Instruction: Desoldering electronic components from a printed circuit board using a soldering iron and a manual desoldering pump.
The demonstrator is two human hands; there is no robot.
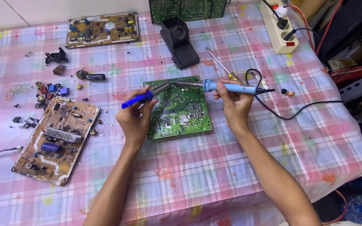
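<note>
Left hand [134, 119]: gripping a blue-handled desoldering pump [145, 95], nozzle angling toward the green rectangular circuit board's [177, 109] top edge.
Right hand [234, 102]: clenching a blue soldering iron [227, 86], tip meeting there.
Board: lying flat on the checked counter [197, 167] for access.

A home electronics repair corner: circuit boards [55, 140], loose components [49, 90], a soldering iron stand [180, 42] and power strip [278, 27] on a plaid-clothed surface [214, 167].

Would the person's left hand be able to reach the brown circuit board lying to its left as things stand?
Probably yes, but not freely: the brown circuit board lies close beside the left hand with only bare cloth between, yet that hand is gripping a blue-handled tool.
</note>
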